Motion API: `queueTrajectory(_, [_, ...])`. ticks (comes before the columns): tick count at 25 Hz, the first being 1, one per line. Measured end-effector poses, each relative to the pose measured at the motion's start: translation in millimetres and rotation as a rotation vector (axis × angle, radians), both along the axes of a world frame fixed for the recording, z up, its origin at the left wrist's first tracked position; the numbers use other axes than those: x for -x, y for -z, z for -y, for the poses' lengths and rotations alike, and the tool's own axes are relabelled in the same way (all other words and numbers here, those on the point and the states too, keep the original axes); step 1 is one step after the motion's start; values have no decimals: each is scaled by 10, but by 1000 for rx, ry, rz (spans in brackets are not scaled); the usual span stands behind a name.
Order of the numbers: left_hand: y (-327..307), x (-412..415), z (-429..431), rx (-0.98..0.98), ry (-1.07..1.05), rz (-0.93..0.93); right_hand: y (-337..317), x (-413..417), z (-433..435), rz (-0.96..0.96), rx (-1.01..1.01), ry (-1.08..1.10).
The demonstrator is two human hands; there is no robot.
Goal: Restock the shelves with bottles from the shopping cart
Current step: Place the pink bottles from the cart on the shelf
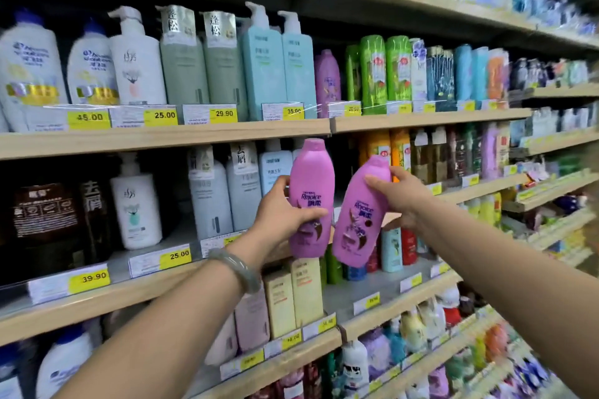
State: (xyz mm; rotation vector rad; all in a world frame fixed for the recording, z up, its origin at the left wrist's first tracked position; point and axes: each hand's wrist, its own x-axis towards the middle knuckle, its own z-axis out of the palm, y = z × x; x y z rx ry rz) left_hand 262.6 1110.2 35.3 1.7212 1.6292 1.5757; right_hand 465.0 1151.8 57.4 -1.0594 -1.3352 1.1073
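Note:
Two pink-purple Rejoice bottles are held up in front of the shelves. My left hand [280, 210] grips the left pink bottle [311, 178] around its middle and holds it upright. My right hand [400, 193] grips the right pink bottle [356, 230] near its cap, and it tilts to the right. A matching pink bottle [327, 81] stands on the upper shelf [162, 136], just above the two held ones. The shopping cart is out of view.
Wooden shelves run from left to right, packed with shampoo and wash bottles behind yellow price tags. A gap [346, 165] shows on the middle shelf behind the held bottles. The lower shelf [398, 304] has bare white space beside cream bottles [293, 298].

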Motion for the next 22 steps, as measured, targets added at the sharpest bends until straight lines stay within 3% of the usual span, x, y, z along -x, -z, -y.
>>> queueTrajectory(10, [-860,-900,-657,-245,-164,114,-1117,-958,-820,-104,-276,-199])
queueTrajectory(22, [-2117,-1030,-1135,-611,-234,-86,-1963,-970,-1530,-389,-629,-246])
